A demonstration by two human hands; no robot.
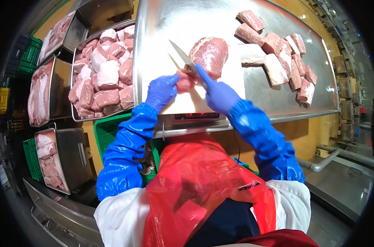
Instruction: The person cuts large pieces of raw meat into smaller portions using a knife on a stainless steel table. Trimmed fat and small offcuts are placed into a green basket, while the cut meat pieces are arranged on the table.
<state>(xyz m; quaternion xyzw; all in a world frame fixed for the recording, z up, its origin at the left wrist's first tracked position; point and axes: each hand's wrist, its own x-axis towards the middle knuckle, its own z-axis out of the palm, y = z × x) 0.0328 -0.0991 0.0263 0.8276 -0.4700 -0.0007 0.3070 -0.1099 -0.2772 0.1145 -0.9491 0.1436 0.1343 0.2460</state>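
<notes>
In my right hand (220,94), gloved in blue, is a knife (182,54); its blade points up and to the left. The blade lies across the near end of a large piece of raw meat (211,52) on a white cutting board (228,96). My left hand (161,91), also gloved, is closed at the edge of a smaller piece of meat (186,81), just left of the knife handle. Whether this smaller piece is still joined to the large one I cannot tell, as the knife covers the place.
Several long cuts of meat (276,69) lie on the steel table (318,66) at right. A metal bin heaped with meat chunks (106,74) stands left of the board. Further left are more meat bins (51,160). A green crate (106,131) sits below the table's near edge, beside my left arm.
</notes>
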